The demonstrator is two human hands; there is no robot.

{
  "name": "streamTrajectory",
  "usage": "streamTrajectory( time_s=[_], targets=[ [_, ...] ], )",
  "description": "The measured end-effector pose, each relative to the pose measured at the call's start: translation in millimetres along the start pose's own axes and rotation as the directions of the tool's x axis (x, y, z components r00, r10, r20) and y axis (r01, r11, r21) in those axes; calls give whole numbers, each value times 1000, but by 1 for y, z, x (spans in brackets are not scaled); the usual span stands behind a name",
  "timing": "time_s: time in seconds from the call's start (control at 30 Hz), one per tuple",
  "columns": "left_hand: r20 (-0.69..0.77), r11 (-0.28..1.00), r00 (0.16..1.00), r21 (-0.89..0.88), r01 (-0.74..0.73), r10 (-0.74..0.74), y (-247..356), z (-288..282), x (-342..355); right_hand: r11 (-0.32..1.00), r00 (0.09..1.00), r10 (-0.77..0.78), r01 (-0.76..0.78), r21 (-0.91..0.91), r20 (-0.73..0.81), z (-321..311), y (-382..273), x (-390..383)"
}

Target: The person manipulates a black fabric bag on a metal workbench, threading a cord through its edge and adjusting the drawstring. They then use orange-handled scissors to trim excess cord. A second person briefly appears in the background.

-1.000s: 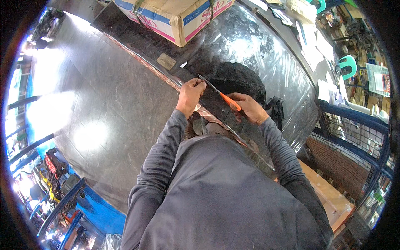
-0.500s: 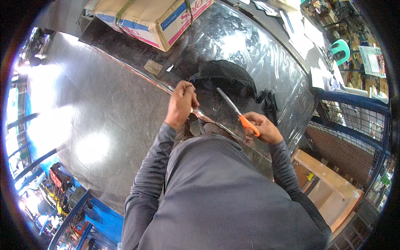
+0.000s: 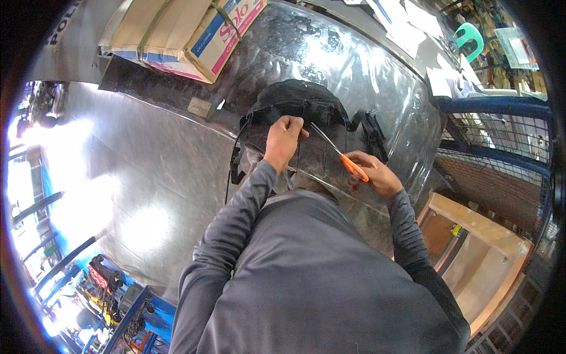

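Observation:
A black fabric bag (image 3: 295,94) with loose straps lies on the plastic-covered table in front of me. Several thin dark strands run from its near edge toward my body. My left hand (image 3: 287,138) is closed in a pinch at this edge, on what looks like one thin black strand; the fingers partly hide it. In my right hand (image 3: 374,173) are scissors (image 3: 354,167) with orange handles. Their metal blades look closed and point up and left, the tip close to the bag's edge and just right of my left fingertips. A black strap (image 3: 372,135) lies beyond my right hand.
A strapped cardboard box (image 3: 194,50) sits at the far left of the table, near a small tan label (image 3: 199,107). Papers (image 3: 407,26) lie at the far right. Blue mesh railing (image 3: 495,106) and a wooden drawer-like box (image 3: 471,236) stand to my right.
My left hand has moved right, from the table edge to the bag's near edge. The scissors stay in my right hand, their tip now nearer the left fingers. The view has shifted slightly.

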State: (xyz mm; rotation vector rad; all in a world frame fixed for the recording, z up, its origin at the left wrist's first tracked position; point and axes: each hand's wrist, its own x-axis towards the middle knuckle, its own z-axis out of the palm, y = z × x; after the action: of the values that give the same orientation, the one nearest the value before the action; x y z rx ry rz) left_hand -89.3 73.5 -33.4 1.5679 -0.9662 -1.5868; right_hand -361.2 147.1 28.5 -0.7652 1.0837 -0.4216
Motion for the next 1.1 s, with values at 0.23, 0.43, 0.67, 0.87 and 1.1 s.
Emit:
streamTrajectory(
  time_s=[0.23, 0.43, 0.67, 0.87, 1.1],
  targets=[
    [74, 998, 996, -46, 50, -47, 8, -6, 5, 997, 1000, 17, -17, 78, 8, -2, -2, 22],
    [106, 996, 994, -86, 18, -9, 6, -14, 1, 1000, 1000, 0, 0, -15, 15, 4, -19, 35],
    [118, 998, 993, -66, 26, -18, 3, -18, -2, 1000, 1000, 3, -3, -5, 25, 1, -23, 54],
    [127, 997, 991, -61, 50, -42, 14, -20, -6, 1000, 999, 20, -21, 16, 24, -3, -23, 60],
    [129, 998, 991, -53, 26, -19, 3, -23, 2, 999, 999, -20, 21, -34, 46, -11, -29, 65]
  ],
)
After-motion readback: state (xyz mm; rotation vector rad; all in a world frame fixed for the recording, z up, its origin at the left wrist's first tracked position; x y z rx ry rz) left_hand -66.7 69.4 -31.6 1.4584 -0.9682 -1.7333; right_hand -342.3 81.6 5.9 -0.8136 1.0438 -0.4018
